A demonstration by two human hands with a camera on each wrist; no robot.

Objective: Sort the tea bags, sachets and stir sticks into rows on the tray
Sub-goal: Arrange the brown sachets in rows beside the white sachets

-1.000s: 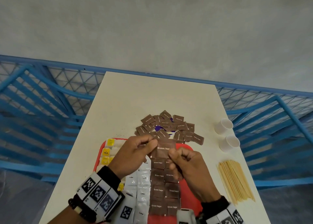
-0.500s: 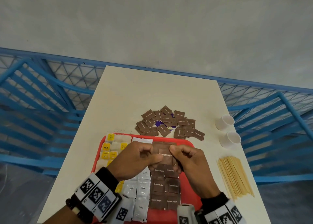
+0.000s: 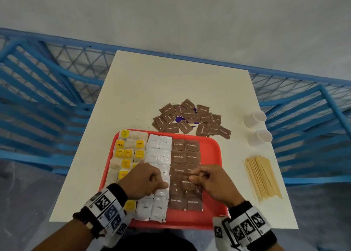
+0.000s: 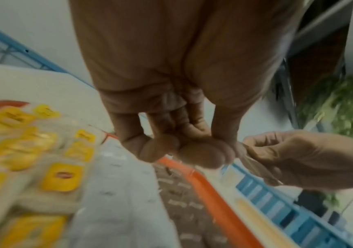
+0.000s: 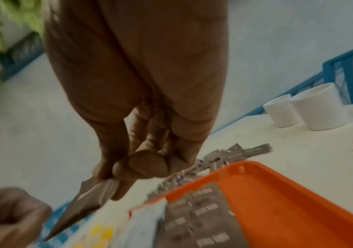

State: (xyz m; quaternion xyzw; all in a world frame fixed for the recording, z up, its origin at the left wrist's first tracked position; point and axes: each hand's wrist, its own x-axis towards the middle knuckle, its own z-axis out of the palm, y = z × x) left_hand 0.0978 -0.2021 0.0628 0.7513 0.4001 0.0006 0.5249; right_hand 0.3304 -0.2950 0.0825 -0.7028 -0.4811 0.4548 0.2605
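Note:
A red tray (image 3: pixel 214 155) holds yellow-tagged tea bags (image 3: pixel 126 152) on its left, white sachets (image 3: pixel 159 148) in the middle and two columns of brown sugar sachets (image 3: pixel 185 150) to their right. My right hand (image 3: pixel 193 176) pinches one brown sugar sachet (image 3: pixel 187 183) by thumb and fingers just above those columns; the right wrist view shows this sachet (image 5: pixel 90 198) edge-on. My left hand (image 3: pixel 157 182) hovers over the white sachets with fingers curled and nothing in them. A loose pile of brown sachets (image 3: pixel 190 120) lies beyond the tray. Wooden stir sticks (image 3: pixel 260 176) lie right of it.
Two white cups (image 3: pixel 254 118) stand on the table's right side, behind the stir sticks. A blue railing (image 3: pixel 313 118) borders the cream table (image 3: pixel 171 80) on the left, right and far sides. The tray's near edge sits at the table's front edge.
Both hands pinched the brown sachet a moment ago. They have come down and nearer to me over the tray, and the left hand has let go and drawn left.

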